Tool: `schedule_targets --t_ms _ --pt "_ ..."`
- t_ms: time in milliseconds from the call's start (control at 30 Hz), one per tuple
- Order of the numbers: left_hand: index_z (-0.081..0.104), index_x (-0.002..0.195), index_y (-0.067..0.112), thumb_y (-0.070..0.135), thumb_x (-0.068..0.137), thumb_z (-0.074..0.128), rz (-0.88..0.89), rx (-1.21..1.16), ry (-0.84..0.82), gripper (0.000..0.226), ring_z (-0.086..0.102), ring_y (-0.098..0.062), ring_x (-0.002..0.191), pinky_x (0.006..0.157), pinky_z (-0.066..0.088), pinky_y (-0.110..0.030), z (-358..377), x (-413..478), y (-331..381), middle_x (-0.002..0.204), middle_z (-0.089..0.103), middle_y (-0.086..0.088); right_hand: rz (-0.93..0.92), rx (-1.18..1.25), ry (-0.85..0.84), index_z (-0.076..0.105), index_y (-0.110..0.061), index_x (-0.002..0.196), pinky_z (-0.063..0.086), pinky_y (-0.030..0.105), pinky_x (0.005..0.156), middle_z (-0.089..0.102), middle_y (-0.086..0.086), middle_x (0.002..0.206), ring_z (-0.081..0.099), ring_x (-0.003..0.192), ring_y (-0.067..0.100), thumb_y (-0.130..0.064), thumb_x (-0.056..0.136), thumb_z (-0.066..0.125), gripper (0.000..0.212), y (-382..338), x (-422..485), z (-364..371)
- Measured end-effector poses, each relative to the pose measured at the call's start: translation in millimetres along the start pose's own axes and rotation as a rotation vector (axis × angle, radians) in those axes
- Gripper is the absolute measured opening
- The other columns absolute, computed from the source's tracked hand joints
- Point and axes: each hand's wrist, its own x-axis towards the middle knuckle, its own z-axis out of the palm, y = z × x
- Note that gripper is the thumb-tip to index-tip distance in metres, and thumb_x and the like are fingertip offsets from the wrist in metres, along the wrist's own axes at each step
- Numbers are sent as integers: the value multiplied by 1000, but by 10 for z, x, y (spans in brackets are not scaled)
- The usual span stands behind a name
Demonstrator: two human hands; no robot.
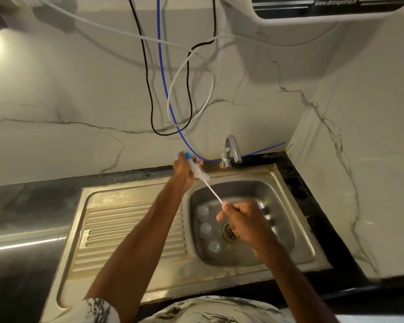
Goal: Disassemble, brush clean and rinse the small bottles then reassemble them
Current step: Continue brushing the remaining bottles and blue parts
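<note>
A bottle brush [200, 173] with white bristles, a blue tip and a thin white stem slants over the back of the sink. My left hand [184, 170] grips its blue-tipped bristle end near the sink's back rim; whether anything else sits in that palm is hidden. My right hand [241, 223] pinches the far end of the stem above the drain [229, 233]. Three small clear bottles [205, 229] stand in a row along the left side of the basin. Blurred small pieces [269, 216] lie at the basin's right, partly behind my right hand.
The steel sink [296, 238] has a ribbed drainboard [131, 231] on its left. A chrome tap [232, 150] stands at the back rim, with no water visible. Blue, black and white cables [160, 66] hang down the marble wall. Dark counter [21, 206] surrounds the sink.
</note>
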Motion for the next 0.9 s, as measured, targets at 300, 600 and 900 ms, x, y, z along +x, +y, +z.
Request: schedule_targets --t_ms 300,600,900 --pt "57 115 0 35 103 58 -16 56 -78 38 65 -25 78 64 58 -36 23 -46 -141 94 61 -18 234 382 -154 67 -2 92 19 17 36 32 -5 53 25 40 4 -25 107 46 36 -233 107 -150" --pt "56 99 4 35 106 51 -85 45 -285 33 63 -19 64 76 59 -36 169 -241 -246 72 57 -7 191 256 -75 70 -2 87 22 17 36 37 -4 49 27 36 3 -26 107 47 39 -166 327 -34" --pt "48 92 9 31 105 48 52 84 83 26 51 -21 57 57 49 -35 -98 317 41 69 49 -9 -159 -232 93 76 3 73 38 10 50 62 -10 47 54 43 -5 -22 100 60 41 -66 134 18"
